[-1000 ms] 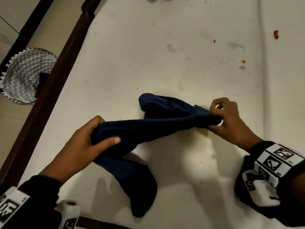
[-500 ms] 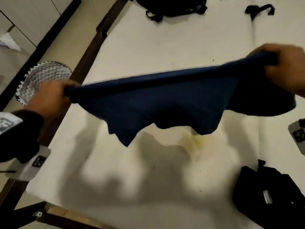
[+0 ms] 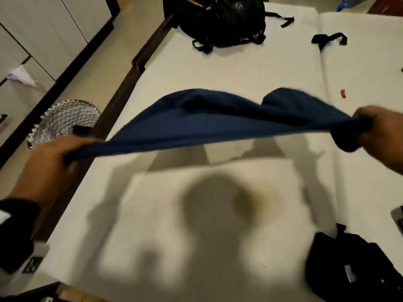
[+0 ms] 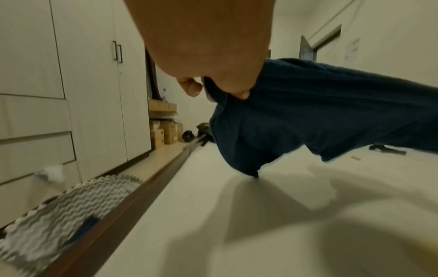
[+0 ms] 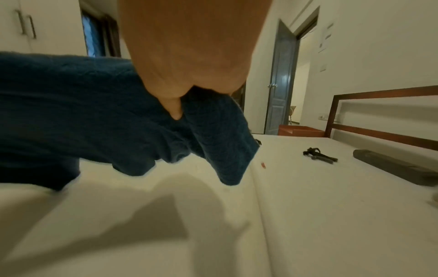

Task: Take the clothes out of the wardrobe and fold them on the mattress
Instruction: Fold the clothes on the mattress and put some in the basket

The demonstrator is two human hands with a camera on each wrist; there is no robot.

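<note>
A navy blue knit garment (image 3: 218,123) is stretched in the air between my two hands, above the white mattress (image 3: 196,225). My left hand (image 3: 54,158) grips its left end with curled fingers, out over the mattress's left edge. My right hand (image 3: 375,129) grips the right end in a fist. From the left wrist, the garment (image 4: 308,112) hangs below my left hand (image 4: 213,65). From the right wrist, the knit cloth (image 5: 94,112) bunches under my right hand (image 5: 189,65). It casts a broad shadow on the mattress.
A black backpack (image 3: 220,20) lies at the far end of the mattress, a black strap (image 3: 329,39) to its right. Another black bag (image 3: 353,271) sits near right. A zigzag-patterned basket (image 3: 65,120) stands on the floor left, beside the dark bed frame (image 3: 122,92) and wardrobe doors (image 4: 90,84).
One second ago the garment lay bunched on the mattress in my hands. I have since lifted it and pulled my hands wide apart, so it now billows flat in the air.
</note>
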